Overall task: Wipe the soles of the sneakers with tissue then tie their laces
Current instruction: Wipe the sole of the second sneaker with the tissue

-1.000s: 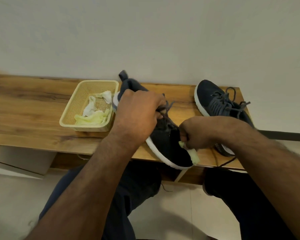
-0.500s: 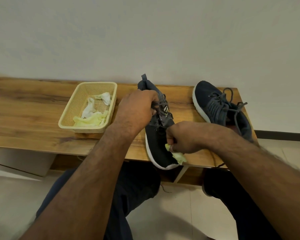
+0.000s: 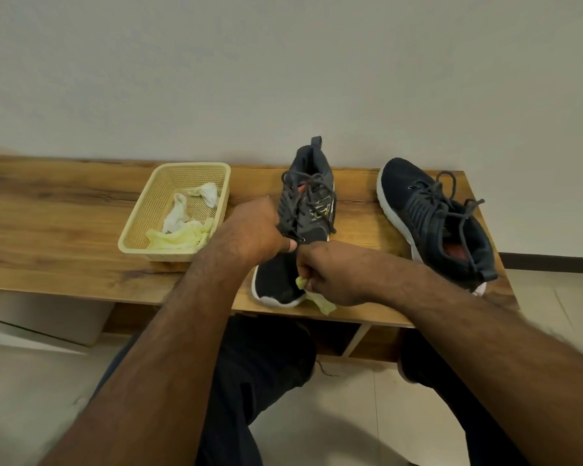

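A wooden bench (image 3: 64, 213) against a plain pale wall spans mid-frame above a tiled floor, bearing a yellow basket (image 3: 148, 210) at centre-left and two sneakers: the nearer sneaker (image 3: 303, 210) at centre, gripped by the left hand (image 3: 253, 230), while the right hand (image 3: 330, 274) pinches a tissue (image 3: 320, 301) beside its toe, and the other sneaker (image 3: 431, 216) at right.

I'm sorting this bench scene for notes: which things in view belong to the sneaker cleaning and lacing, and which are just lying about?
Part of the job:
- near sneaker, with the left hand at its laces
- yellow tissue in the right hand grip
- far sneaker, laces loose

Lying about:
- basket
- crumpled tissues in it
- wooden bench
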